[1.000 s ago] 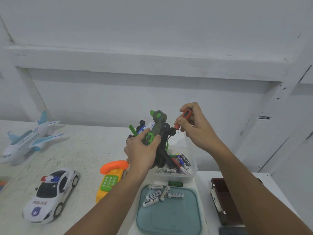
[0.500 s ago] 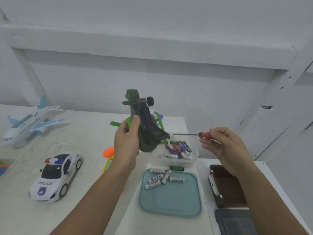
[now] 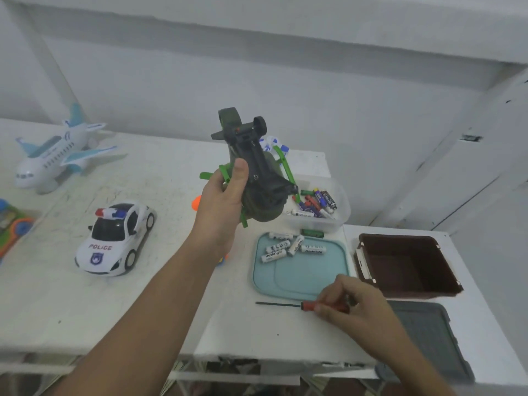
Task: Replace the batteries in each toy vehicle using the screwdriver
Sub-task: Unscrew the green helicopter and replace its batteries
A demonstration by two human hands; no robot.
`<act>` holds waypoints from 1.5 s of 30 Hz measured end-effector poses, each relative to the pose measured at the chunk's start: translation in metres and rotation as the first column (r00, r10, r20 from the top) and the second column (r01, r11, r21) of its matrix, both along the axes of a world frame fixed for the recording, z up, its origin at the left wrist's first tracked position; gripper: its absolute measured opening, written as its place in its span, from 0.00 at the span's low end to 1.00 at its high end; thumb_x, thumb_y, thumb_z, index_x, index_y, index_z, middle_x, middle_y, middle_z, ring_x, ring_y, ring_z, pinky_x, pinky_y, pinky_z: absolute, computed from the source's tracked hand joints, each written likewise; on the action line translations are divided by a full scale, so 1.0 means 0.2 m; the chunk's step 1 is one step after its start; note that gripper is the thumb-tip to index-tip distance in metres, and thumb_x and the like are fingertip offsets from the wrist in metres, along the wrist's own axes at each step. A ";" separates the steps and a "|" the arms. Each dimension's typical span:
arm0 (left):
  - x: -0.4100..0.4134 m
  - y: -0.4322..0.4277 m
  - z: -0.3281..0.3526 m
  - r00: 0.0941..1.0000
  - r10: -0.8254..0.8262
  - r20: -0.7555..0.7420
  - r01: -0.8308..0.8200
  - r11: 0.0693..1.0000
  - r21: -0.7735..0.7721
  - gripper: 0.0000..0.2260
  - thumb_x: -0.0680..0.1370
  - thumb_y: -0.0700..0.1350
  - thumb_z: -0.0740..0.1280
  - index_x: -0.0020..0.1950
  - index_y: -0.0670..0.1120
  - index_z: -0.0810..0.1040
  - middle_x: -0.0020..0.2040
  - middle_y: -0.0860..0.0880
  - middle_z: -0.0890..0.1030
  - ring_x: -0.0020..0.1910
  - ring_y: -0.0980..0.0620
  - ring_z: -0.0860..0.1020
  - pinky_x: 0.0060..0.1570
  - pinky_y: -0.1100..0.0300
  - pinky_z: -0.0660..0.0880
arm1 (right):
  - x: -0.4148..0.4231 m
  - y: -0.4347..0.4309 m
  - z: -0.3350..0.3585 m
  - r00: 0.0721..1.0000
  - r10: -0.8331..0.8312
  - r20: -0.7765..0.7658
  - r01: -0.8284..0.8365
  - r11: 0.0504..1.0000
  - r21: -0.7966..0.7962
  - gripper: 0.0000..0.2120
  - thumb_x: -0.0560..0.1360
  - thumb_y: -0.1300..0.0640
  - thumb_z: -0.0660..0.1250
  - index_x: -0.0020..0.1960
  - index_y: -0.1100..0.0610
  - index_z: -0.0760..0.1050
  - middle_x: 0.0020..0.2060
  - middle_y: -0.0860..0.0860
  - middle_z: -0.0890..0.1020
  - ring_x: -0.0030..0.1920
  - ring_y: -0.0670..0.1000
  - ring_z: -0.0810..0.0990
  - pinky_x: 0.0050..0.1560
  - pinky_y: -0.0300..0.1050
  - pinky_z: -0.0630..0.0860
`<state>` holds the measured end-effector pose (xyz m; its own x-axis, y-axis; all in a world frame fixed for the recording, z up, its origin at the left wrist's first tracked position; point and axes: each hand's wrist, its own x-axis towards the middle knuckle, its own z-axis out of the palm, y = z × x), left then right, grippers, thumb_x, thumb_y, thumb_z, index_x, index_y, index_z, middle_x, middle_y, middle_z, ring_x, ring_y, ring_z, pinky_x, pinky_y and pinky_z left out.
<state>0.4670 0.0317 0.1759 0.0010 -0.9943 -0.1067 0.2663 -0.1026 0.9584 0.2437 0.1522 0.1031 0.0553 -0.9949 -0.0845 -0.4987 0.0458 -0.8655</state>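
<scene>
While left hand (image 3: 220, 207) clasps the plastic toy (image 3: 258, 178), right hand (image 3: 354, 307) apparently pinches slim screwdriver (image 3: 307, 305).

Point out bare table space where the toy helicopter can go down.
Bare tabletop lies in front of the police car, toward the near edge, and between the airplane and the clear tub. It is crowded around the teal lid, screwdriver and brown box.
</scene>
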 end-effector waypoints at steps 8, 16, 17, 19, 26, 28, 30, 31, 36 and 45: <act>0.04 0.03 -0.05 0.999 -0.034 -0.002 0.034 0.999 0.022 0.27 0.71 0.61 0.67 0.63 0.45 0.77 0.56 0.44 0.84 0.55 0.42 0.83 0.54 0.42 0.80 | 0.01 0.05 -0.10 0.891 0.058 -0.450 -0.220 0.922 -0.317 0.08 0.68 0.50 0.68 0.40 0.45 0.69 0.42 0.35 0.75 0.42 0.43 0.71 0.47 0.42 0.68; 0.03 0.06 -0.06 0.999 -0.047 -0.009 0.048 0.998 0.043 0.23 0.73 0.57 0.66 0.63 0.45 0.77 0.54 0.47 0.85 0.53 0.47 0.84 0.48 0.50 0.83 | 0.02 0.04 -0.08 0.899 0.045 -0.435 -0.200 0.927 -0.317 0.09 0.68 0.47 0.70 0.41 0.44 0.70 0.42 0.37 0.74 0.45 0.40 0.71 0.50 0.42 0.67; 0.03 0.07 -0.06 0.999 -0.050 -0.003 0.050 0.998 0.044 0.22 0.74 0.56 0.65 0.62 0.45 0.78 0.53 0.48 0.86 0.51 0.48 0.85 0.44 0.53 0.83 | 0.02 0.03 -0.07 0.900 0.046 -0.434 -0.200 0.928 -0.316 0.08 0.69 0.46 0.70 0.41 0.44 0.70 0.42 0.38 0.74 0.46 0.40 0.72 0.50 0.41 0.67; 0.03 0.07 -0.07 0.998 -0.055 0.006 0.054 0.997 0.051 0.18 0.76 0.55 0.65 0.61 0.46 0.78 0.51 0.50 0.86 0.48 0.51 0.85 0.40 0.56 0.82 | 0.03 0.00 -0.05 0.914 0.032 -0.404 -0.172 0.933 -0.315 0.07 0.70 0.46 0.69 0.40 0.43 0.71 0.41 0.38 0.74 0.46 0.40 0.73 0.50 0.40 0.67; 0.01 0.08 -0.08 0.998 -0.055 0.014 0.054 0.997 0.053 0.21 0.74 0.57 0.66 0.63 0.48 0.77 0.55 0.49 0.85 0.52 0.49 0.85 0.43 0.56 0.83 | 0.02 -0.31 0.01 0.849 -0.048 -0.527 -0.112 0.957 -0.268 0.08 0.74 0.61 0.68 0.53 0.54 0.79 0.50 0.48 0.78 0.52 0.48 0.73 0.53 0.39 0.65; 0.00 0.08 -0.08 0.998 -0.058 0.012 0.058 0.997 0.048 0.23 0.72 0.58 0.66 0.63 0.48 0.77 0.56 0.48 0.85 0.54 0.49 0.84 0.45 0.55 0.83 | 0.03 -0.37 0.00 0.808 -0.039 -0.587 -0.088 0.978 -0.187 0.14 0.74 0.63 0.66 0.59 0.56 0.77 0.56 0.51 0.77 0.57 0.54 0.73 0.53 0.39 0.64; -0.01 0.08 -0.09 0.998 -0.061 0.010 0.060 0.997 0.044 0.23 0.72 0.58 0.66 0.64 0.48 0.77 0.56 0.48 0.85 0.55 0.49 0.84 0.46 0.55 0.83 | 0.05 -0.39 0.00 0.765 -0.033 -0.643 -0.050 0.993 -0.110 0.13 0.76 0.61 0.64 0.60 0.56 0.75 0.56 0.52 0.76 0.57 0.54 0.73 0.49 0.40 0.63; -0.01 0.08 -0.09 0.998 -0.062 0.010 0.062 0.997 0.043 0.23 0.72 0.57 0.66 0.64 0.48 0.78 0.56 0.49 0.85 0.55 0.49 0.84 0.47 0.54 0.83 | 0.05 -0.39 0.00 0.746 -0.022 -0.666 -0.039 0.996 -0.077 0.11 0.76 0.59 0.63 0.58 0.56 0.75 0.55 0.53 0.76 0.56 0.54 0.73 0.47 0.41 0.63; -0.01 0.09 -0.10 0.997 -0.079 0.016 0.078 0.996 0.040 0.22 0.73 0.57 0.66 0.64 0.49 0.78 0.57 0.49 0.84 0.54 0.49 0.84 0.47 0.53 0.83 | 0.02 -0.37 0.10 0.889 -0.033 -0.456 0.047 0.999 0.019 0.03 0.75 0.58 0.68 0.48 0.54 0.75 0.45 0.48 0.80 0.42 0.47 0.78 0.40 0.38 0.69; -0.01 0.11 -0.11 0.990 -0.132 0.050 0.132 0.991 0.004 0.24 0.71 0.57 0.69 0.64 0.50 0.79 0.58 0.49 0.84 0.58 0.48 0.82 0.59 0.43 0.79 | 0.00 -0.39 0.53 0.701 -0.081 0.709 0.002 0.994 0.111 0.19 0.76 0.64 0.60 0.62 0.49 0.75 0.36 0.58 0.80 0.32 0.53 0.78 0.29 0.41 0.72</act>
